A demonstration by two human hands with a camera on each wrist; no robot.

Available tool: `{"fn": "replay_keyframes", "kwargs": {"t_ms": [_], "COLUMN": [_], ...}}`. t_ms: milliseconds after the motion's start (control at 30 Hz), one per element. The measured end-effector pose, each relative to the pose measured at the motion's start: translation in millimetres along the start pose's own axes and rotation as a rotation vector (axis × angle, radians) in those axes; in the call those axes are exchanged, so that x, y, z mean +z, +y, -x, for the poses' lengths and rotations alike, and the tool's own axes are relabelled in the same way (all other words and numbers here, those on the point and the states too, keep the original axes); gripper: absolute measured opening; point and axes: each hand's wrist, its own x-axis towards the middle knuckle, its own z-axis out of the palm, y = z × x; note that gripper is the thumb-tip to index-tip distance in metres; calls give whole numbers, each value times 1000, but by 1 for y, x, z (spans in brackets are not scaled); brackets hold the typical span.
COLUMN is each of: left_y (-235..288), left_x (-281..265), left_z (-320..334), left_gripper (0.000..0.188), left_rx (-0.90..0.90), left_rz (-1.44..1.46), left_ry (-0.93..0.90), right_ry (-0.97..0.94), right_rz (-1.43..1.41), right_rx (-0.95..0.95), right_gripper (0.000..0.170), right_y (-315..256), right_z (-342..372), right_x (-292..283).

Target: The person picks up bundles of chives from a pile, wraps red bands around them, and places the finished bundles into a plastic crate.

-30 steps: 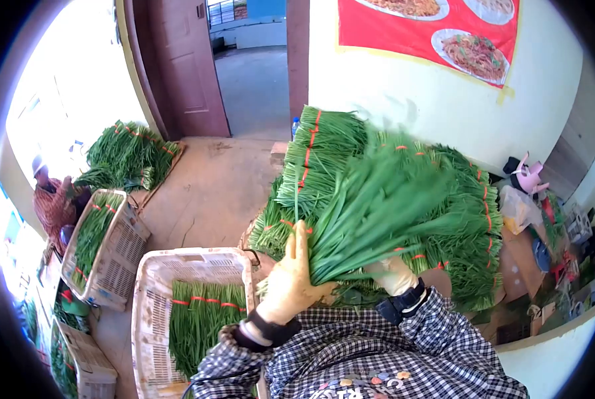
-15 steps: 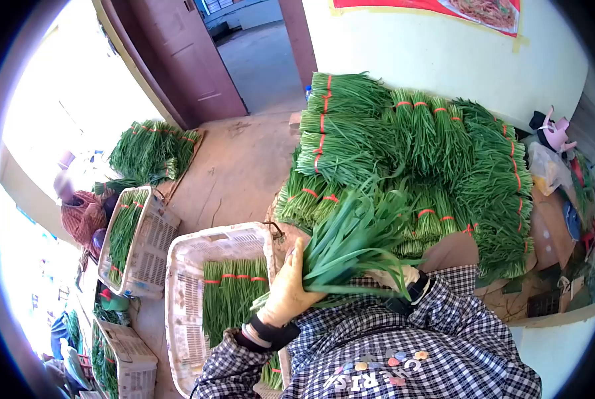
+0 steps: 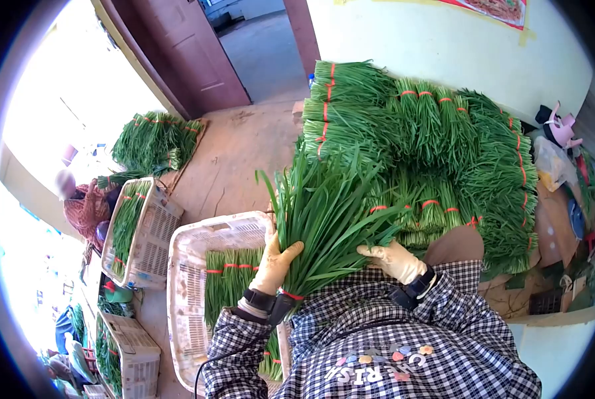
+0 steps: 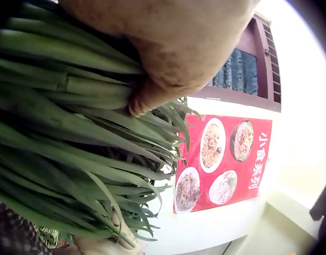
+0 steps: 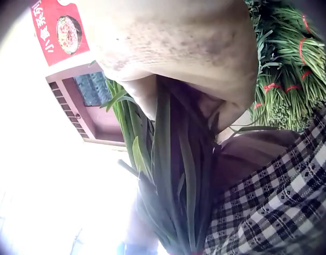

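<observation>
A gloved left hand (image 3: 271, 265) grips a bundle of garlic chives (image 3: 321, 219) above the red band (image 3: 291, 294) near its stem end. Its thumb lies across the long flat leaves, which fan away from the body in the head view. On the right edge of the leaves, the gloved right hand (image 3: 397, 261) pinches some of them between thumb and fingers, as the right wrist view shows close up around the dark leaves (image 5: 176, 154). In the left wrist view, the left thumb (image 4: 147, 98) presses on the leaves.
Banded bundles are piled high (image 3: 437, 133) by the wall. At lower left stands a white plastic crate (image 3: 181, 279) with bundles inside. Farther left are another filled crate (image 3: 152, 233), a seated person (image 3: 88, 206) and a smaller heap of bundles (image 3: 152, 143).
The chives have swung from leaning right to pointing away from the body, and their red band has come into sight. From beneath the leaves, the right hand has emerged at their right edge.
</observation>
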Motion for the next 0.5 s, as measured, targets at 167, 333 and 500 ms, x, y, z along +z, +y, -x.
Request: {"fn": "replay_keyframes", "kwargs": {"t_ms": [167, 333, 500], "left_y": [3, 19, 42], "left_x": [2, 26, 43], "left_z": [-1, 12, 33], "left_gripper": [49, 61, 41], "left_rx": [-92, 357, 1116], "left_rz": [162, -379, -1156], "left_ry": [-15, 264, 64], "right_ry": [13, 0, 69], "right_rz": [-36, 99, 31], "right_rx": [93, 3, 80], "right_gripper": [42, 46, 47], "right_y": [-14, -15, -24], "right_z": [6, 7, 10], "right_x": [5, 5, 15]}}
